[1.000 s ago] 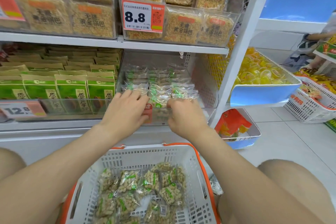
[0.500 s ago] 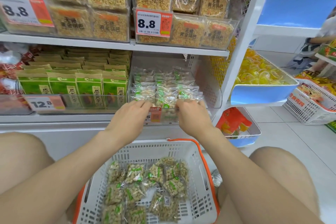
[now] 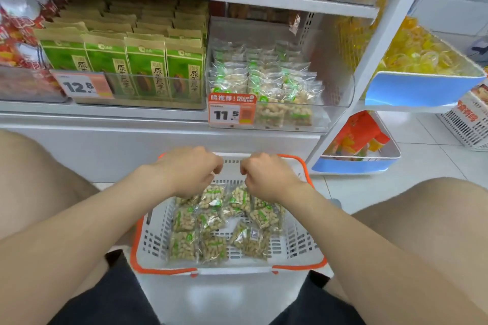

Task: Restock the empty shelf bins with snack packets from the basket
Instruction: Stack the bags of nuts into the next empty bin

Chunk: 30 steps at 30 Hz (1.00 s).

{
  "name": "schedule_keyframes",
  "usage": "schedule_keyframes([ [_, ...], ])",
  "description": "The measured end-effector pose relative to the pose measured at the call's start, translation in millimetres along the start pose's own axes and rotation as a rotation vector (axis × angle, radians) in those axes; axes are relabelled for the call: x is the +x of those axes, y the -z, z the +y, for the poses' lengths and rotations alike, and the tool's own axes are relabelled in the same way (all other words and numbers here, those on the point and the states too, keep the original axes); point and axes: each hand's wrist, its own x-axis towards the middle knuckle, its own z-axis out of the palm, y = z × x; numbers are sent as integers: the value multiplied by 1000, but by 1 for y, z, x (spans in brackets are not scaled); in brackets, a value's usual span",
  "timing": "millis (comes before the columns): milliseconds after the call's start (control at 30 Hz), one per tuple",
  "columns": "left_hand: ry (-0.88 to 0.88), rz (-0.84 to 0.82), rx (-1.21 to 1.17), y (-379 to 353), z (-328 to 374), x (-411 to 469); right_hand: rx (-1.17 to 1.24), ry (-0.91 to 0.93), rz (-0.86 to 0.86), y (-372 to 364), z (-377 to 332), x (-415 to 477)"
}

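Note:
A white basket with an orange rim [image 3: 227, 270] stands on the floor between my knees and holds several clear packets of peanuts with green labels [image 3: 211, 221]. My left hand [image 3: 184, 170] and my right hand [image 3: 266, 177] hover side by side over the basket's far end, just above the packets. Their fingers are loosely curled, and I see nothing in either hand. On the shelf ahead, a clear bin [image 3: 334, 92] holds rows of the same packets [image 3: 264, 79]. A red price tag reading 11.5 [image 3: 229, 113] hangs on the bin's front.
Green seed bags [image 3: 126, 68] fill the bin to the left, behind a 12.8 tag. To the right are a blue bin of yellow sweets [image 3: 422, 87], a lower blue bin with orange packs [image 3: 356, 165] and another white basket [image 3: 467, 126] on the tiled floor.
Both hands have drawn back from the clear shelf bin and come down over the basket. My view has tilted downward, so the top shelf is mostly out of sight.

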Motion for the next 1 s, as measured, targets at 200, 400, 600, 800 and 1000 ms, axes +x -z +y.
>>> schedule_keyframes([
  [200,91,-408,36,-34,-31,7,-140,145,-222,-70,-45,14],
  [400,131,-382,0,-43,-48,20,78,100,-463,-137,-88,45],
  [600,155,-419,-25,-52,-62,26,692,-197,-665,-192,-110,66],
  [800,196,-432,-85,-54,-70,28,848,-253,-765,-208,-113,73],
  [1000,186,-427,-102,-54,-71,25,834,-478,-325,-197,-106,84],
])
